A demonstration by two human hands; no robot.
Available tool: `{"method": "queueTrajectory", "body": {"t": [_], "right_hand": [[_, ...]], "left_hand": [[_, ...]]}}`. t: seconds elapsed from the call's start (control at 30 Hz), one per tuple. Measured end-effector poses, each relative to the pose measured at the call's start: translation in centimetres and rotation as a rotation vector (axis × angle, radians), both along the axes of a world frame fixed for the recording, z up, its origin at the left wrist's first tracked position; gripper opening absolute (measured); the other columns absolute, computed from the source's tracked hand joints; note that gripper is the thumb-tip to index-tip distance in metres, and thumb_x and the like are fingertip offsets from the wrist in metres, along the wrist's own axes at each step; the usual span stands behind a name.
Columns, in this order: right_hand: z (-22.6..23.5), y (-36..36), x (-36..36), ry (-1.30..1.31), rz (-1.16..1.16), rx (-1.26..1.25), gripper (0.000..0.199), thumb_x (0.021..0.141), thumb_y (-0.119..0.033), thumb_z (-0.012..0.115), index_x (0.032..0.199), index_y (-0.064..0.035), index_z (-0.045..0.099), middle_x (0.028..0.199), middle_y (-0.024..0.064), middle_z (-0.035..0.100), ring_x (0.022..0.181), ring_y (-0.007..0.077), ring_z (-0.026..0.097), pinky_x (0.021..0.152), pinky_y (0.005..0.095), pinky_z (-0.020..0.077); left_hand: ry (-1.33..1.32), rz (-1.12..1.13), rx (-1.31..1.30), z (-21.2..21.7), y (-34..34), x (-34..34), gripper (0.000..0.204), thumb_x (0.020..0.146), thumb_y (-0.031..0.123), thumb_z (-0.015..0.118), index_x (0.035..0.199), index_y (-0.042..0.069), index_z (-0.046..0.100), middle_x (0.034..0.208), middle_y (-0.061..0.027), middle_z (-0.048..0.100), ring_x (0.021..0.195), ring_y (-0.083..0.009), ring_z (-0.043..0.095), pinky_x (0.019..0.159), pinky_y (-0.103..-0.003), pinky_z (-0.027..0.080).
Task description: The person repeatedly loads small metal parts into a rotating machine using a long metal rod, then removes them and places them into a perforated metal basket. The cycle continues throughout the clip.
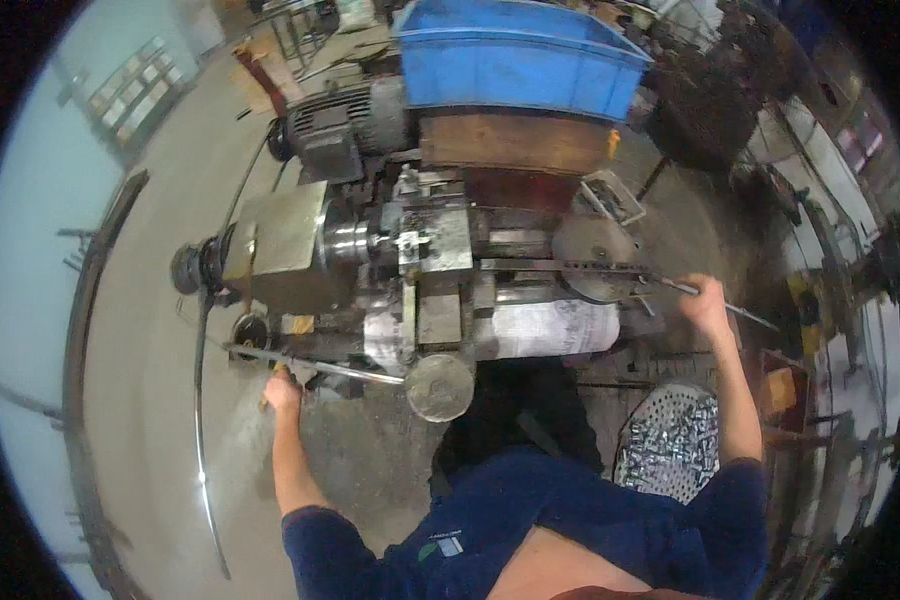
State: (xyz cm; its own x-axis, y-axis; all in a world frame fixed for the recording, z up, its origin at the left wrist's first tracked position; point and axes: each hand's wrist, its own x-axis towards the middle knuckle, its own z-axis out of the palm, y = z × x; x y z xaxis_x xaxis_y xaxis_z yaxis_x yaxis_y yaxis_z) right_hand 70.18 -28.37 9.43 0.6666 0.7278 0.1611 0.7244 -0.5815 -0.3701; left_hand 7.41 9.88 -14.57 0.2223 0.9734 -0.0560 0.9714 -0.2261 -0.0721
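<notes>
My right hand (705, 303) is closed around a thin metal lever rod (682, 286), right of the small lathe (280, 235). A perforated flat bar (530, 265) runs from the rod towards the carriage (440, 240), passing over a round metal plate (595, 245). At the machine's near left, my left hand (282, 390) is closed on a short yellowish handle (281, 371), its far part blurred. Just beyond that hand lies a long metal bar (345, 369), reaching to a round metal disc (440, 388) in front of my body. Around the spindle, the workpiece is too small to tell.
A blue crate (520, 65) stands on a wooden box (515, 140) behind the lathe, beside an electric motor (345, 125). A white sack (555, 328) covers part of the bed. A perforated basket (670, 440) of small metal parts sits by my right arm. A long rod (202, 470) extends left.
</notes>
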Motion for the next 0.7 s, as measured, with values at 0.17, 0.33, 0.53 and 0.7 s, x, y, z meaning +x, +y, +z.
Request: {"method": "queueTrajectory", "body": {"t": [0.17, 0.33, 0.53, 0.7], "right_hand": [[1.7, 1.8, 1.4, 1.553, 0.379, 1.353, 0.058, 0.07, -0.03, 0.057, 0.114, 0.0062, 0.046, 0.124, 0.0204, 0.044, 0.119, 0.0339, 0.038, 0.105, 0.0442, 0.0253], [1.7, 4.8, -2.0, 1.93, 0.263, 1.698, 0.063, 0.054, -0.021, 0.059, 0.109, 0.0067, 0.049, 0.119, 0.0217, 0.046, 0.115, 0.0364, 0.04, 0.105, 0.0441, 0.0269], [1.8, 6.4, -3.5, 2.13, 0.267, 1.816, 0.058, 0.053, -0.015, 0.058, 0.106, 0.0062, 0.05, 0.122, 0.0214, 0.044, 0.117, 0.0343, 0.039, 0.104, 0.0429, 0.0283], [2.3, 7.3, -5.7, 2.108, 0.556, 1.603, 0.06, 0.056, -0.021, 0.059, 0.11, 0.004, 0.051, 0.124, 0.0212, 0.043, 0.119, 0.0337, 0.036, 0.106, 0.0439, 0.0235]], "left_hand": [[-0.29, -0.12, 0.05, -3.6, -1.4, -4.1, 0.044, 0.077, 0.044, 0.058, 0.094, 0.003, 0.062, 0.098, -0.0195, 0.06, 0.087, -0.0314, 0.058, 0.07, -0.04, 0.046], [-0.518, 0.067, -0.301, -5.3, -3.4, -6.1, 0.015, 0.071, 0.005, 0.057, 0.083, -0.005, 0.057, 0.068, -0.0164, 0.058, 0.053, -0.0202, 0.058, 0.044, -0.032, 0.048], [-0.781, 0.271, -0.42, -2.8, -7.2, -6.1, 0.011, 0.073, 0.005, 0.054, 0.077, -0.005, 0.056, 0.059, -0.0114, 0.054, 0.051, -0.0195, 0.056, 0.042, -0.031, 0.049], [-0.669, 0.144, -0.242, 4.7, -8.4, -4.9, 0.019, 0.077, 0.009, 0.056, 0.088, -0.006, 0.057, 0.07, -0.0125, 0.059, 0.061, -0.0195, 0.058, 0.058, -0.031, 0.049]]}}
